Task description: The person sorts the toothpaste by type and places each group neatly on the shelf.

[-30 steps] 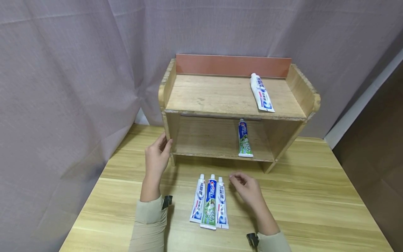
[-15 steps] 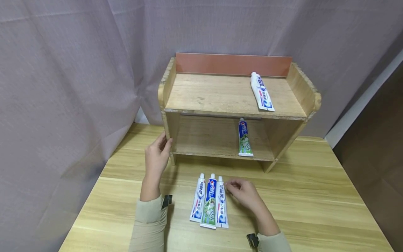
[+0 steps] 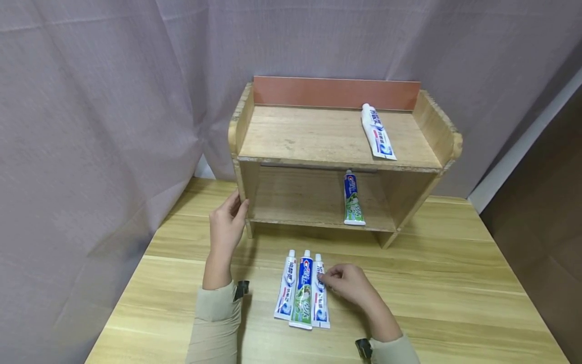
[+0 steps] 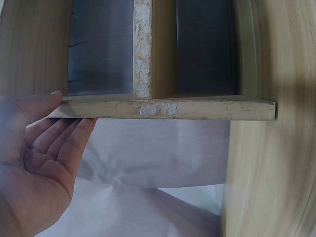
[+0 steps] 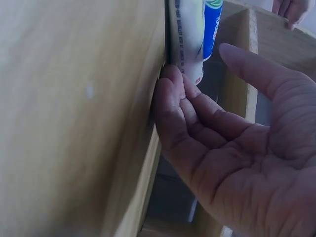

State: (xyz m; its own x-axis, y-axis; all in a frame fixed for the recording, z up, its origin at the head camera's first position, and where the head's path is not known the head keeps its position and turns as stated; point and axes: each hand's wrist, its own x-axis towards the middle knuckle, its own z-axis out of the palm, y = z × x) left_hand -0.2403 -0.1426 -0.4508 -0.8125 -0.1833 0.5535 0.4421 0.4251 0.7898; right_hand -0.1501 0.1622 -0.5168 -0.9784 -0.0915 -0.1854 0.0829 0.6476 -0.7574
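Observation:
Three toothpaste tubes lie side by side on the table: a white tube [image 3: 286, 289] at left, a blue-green tube [image 3: 301, 298] in the middle and another white tube [image 3: 321, 306] at right. My right hand [image 3: 352, 284] is at the upper part of the right white tube. In the right wrist view, its curled fingers [image 5: 170, 108] are beside that tube [image 5: 189, 42], while the thumb stands apart from it. My left hand [image 3: 227, 222] grips the left side panel [image 4: 212, 109] of a wooden shelf [image 3: 300, 136], thumb on one face and fingers on the other.
One white toothpaste tube [image 3: 379, 132] lies on the upper board, towards the right. A blue-green tube [image 3: 352, 199] lies on the lower board. Behind the shelf hangs a grey curtain [image 3: 318, 40]. The wooden table [image 3: 454, 283] extends to both sides.
My right hand has moved left and towards me, from beside the right white tube's cap to its upper body. The left hand stays on the shelf panel.

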